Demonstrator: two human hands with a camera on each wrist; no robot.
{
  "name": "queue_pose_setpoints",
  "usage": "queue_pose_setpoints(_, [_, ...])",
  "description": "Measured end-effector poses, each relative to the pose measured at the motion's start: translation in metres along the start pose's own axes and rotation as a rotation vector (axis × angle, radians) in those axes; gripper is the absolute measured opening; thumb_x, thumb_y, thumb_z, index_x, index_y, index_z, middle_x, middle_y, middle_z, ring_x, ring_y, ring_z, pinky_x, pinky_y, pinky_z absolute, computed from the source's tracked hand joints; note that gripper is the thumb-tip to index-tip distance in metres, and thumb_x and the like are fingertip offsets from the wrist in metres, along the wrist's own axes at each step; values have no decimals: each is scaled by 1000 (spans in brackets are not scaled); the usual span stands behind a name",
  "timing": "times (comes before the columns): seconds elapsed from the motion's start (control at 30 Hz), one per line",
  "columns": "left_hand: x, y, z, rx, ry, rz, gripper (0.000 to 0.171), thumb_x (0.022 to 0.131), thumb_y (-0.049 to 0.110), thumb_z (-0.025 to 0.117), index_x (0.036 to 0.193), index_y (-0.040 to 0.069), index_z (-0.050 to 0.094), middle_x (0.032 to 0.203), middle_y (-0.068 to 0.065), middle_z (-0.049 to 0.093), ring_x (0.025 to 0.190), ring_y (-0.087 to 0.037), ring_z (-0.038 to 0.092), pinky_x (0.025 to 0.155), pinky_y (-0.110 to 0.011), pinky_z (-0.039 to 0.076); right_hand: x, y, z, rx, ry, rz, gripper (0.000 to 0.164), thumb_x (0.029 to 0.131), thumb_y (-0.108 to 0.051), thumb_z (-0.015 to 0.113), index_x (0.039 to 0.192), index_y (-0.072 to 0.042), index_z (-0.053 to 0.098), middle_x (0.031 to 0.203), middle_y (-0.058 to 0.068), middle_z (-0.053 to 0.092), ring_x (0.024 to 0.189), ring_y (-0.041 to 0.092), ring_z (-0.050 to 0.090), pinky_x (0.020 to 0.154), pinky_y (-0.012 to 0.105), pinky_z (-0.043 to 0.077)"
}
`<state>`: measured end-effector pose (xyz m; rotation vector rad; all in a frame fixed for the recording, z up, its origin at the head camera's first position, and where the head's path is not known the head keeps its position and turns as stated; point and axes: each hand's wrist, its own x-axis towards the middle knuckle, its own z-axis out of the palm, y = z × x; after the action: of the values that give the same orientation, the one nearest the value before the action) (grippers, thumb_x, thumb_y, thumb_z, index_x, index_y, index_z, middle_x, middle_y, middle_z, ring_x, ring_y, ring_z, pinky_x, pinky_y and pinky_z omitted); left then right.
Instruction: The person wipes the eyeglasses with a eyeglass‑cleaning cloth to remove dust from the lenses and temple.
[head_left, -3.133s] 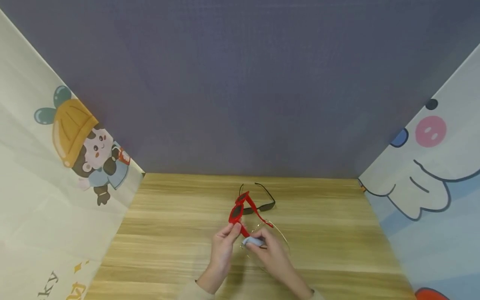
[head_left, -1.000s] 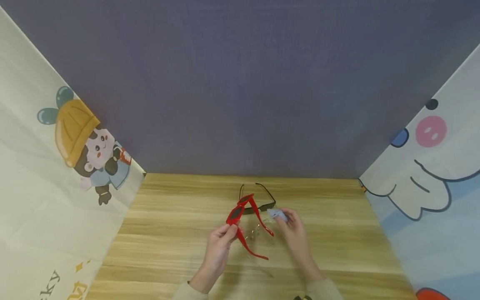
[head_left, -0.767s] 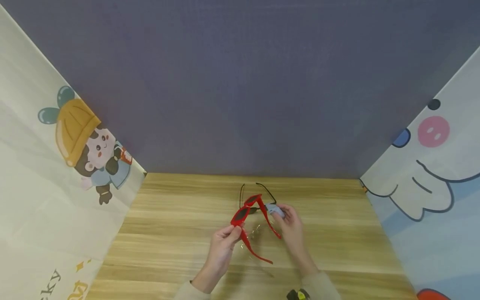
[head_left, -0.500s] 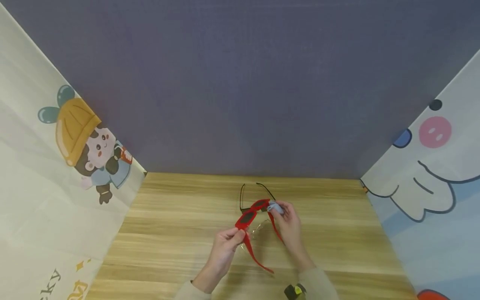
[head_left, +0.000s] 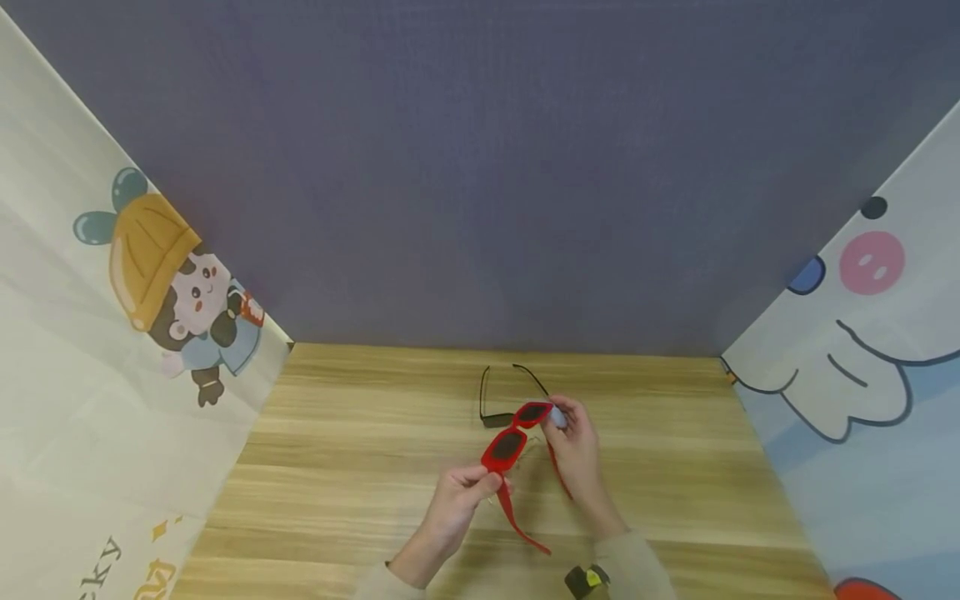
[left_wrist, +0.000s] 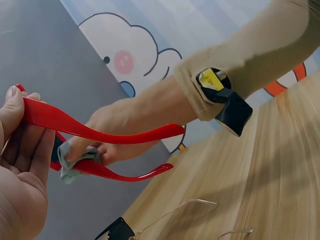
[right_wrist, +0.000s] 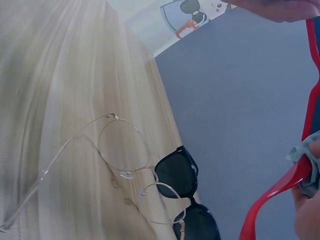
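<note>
A pair of red sunglasses with dark lenses is held up above the table, temples unfolded. My left hand pinches the frame at its left corner, by the hinge. At the opposite end my right hand grips a light blue cloth, folded over the right temple near its hinge. In the left wrist view the cloth wraps the root of the red temple. Beneath, thin gold-rimmed eyeglasses lie on the table, mostly hidden in the head view.
Black sunglasses rest on the wooden table behind the red pair, lenses toward me. A grey-blue wall closes off the back, with printed panels at left and right. The right cuff bears a dark strap.
The cloth was on the left temple at first. My right hand carried it across to the right end of the red sunglasses, which have shifted right and turned their lenses more upward.
</note>
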<state>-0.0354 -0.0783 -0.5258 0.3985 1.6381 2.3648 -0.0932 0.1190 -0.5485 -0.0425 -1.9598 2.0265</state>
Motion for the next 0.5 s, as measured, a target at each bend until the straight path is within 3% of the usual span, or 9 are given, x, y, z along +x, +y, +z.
queue_pose_setpoints(0.07, [0,-1,0,7,-7,20,18,98,11,69,91,19,83,88,8,77,90,-7,69,87,-24,52,-2,-1,0,-21,-3,35,35,93,13,64,128,11,57,122,23,62,110,1,60,94,12,50])
queue_pose_setpoints(0.3, [0,-3,-2,12,-3,37,15,98,10,69,94,2,80,90,6,78,91,-8,71,90,-26,52,-20,11,-3,-53,-27,151,33,97,5,66,128,9,56,125,26,63,107,3,61,86,15,55])
queue_pose_setpoints(0.5, [2,4,-3,75,47,43,13,97,4,68,93,2,80,96,9,77,99,-9,69,93,-26,51,-40,27,-10,-106,-50,222,35,95,-3,72,127,4,60,126,23,66,111,12,64,89,17,55])
